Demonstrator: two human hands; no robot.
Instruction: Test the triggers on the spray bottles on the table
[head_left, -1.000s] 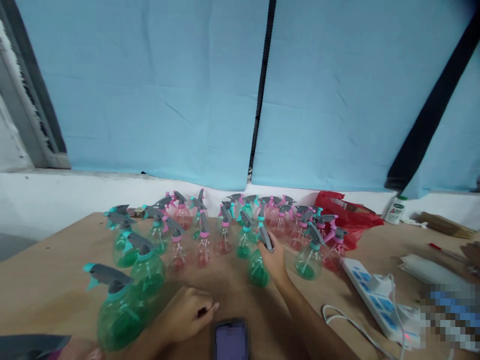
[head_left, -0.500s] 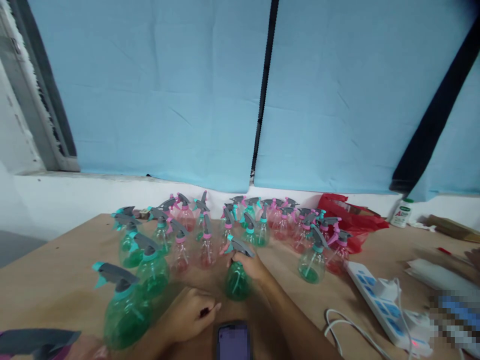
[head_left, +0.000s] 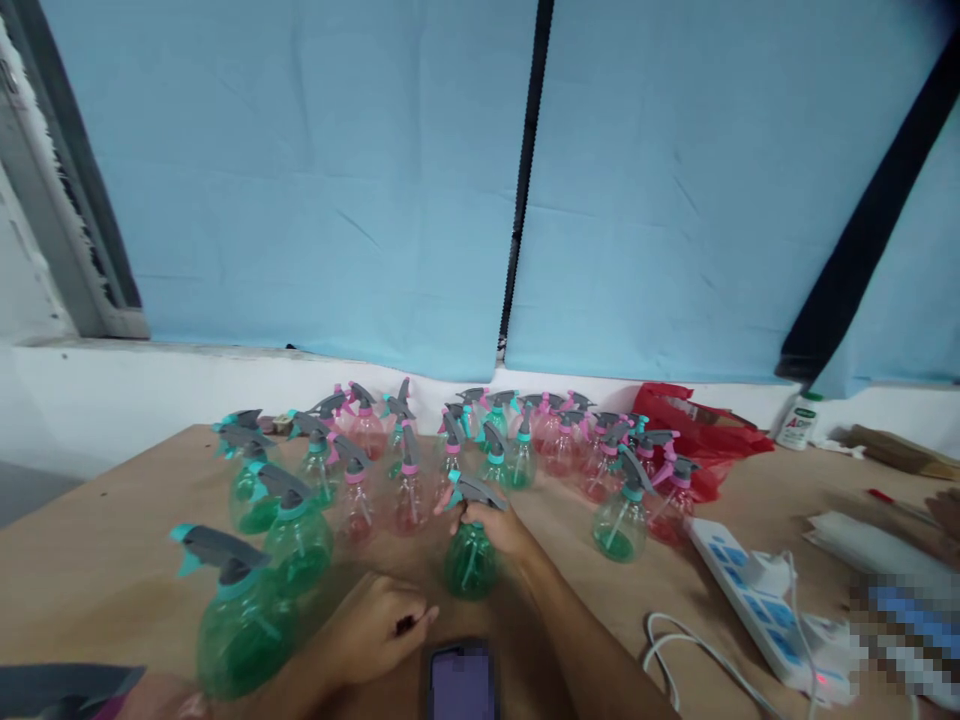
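My right hand [head_left: 493, 522] is wrapped round the neck of a spray bottle [head_left: 471, 565] that stands upright, with green liquid, a grey trigger head and a turquoise nozzle and collar. Beside it, lower left, my left hand [head_left: 379, 620] rests on the table, fingers curled; a dark spot shows inside the curl, and I cannot make out what it is. Left of that hand stands a larger-looking green spray bottle [head_left: 244, 640], with another green one [head_left: 298, 550] just behind. A phone [head_left: 463, 683] lies between my forearms.
Several pink and green spray bottles [head_left: 410, 495] stand across the table [head_left: 90, 530]. A red plastic bag [head_left: 697, 440] and a white bottle [head_left: 799, 420] are at the back right. The power strip [head_left: 750, 595] has plugs and a white cable [head_left: 697, 630]. Part of another hand [head_left: 946, 510] shows at the right edge.
The view has shifted slightly, so everything sits a little further left. My right hand keeps its grip on the spray bottle, and my left hand stays curled.
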